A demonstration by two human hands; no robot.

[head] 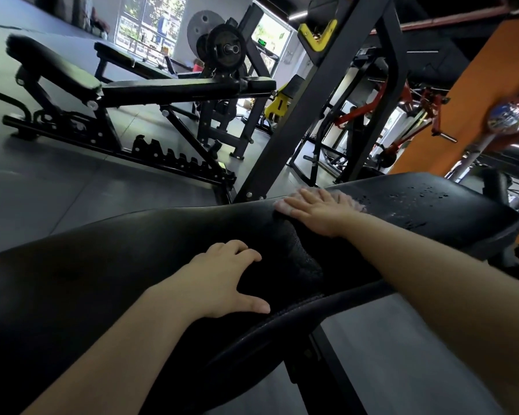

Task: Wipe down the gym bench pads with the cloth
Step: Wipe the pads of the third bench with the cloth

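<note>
Head view: a bench pad being wiped, one hand bracing, one on the cloth.

Two pads are seen on the near bench: the near pad (102,280), bearing the left hand (222,278) with fingers loosely spread and holding nothing, and the far pad (432,205), beaded with droplets (426,194). One cloth (354,202) is pressed flat there, at the far pad's near end, under the right hand (318,209), fingers straight. The wiping step is judged under way; next, a sweep across the droplets is called for.

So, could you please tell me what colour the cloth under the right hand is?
Pale pink; the cloth shows beneath the right hand in the head view.
</note>
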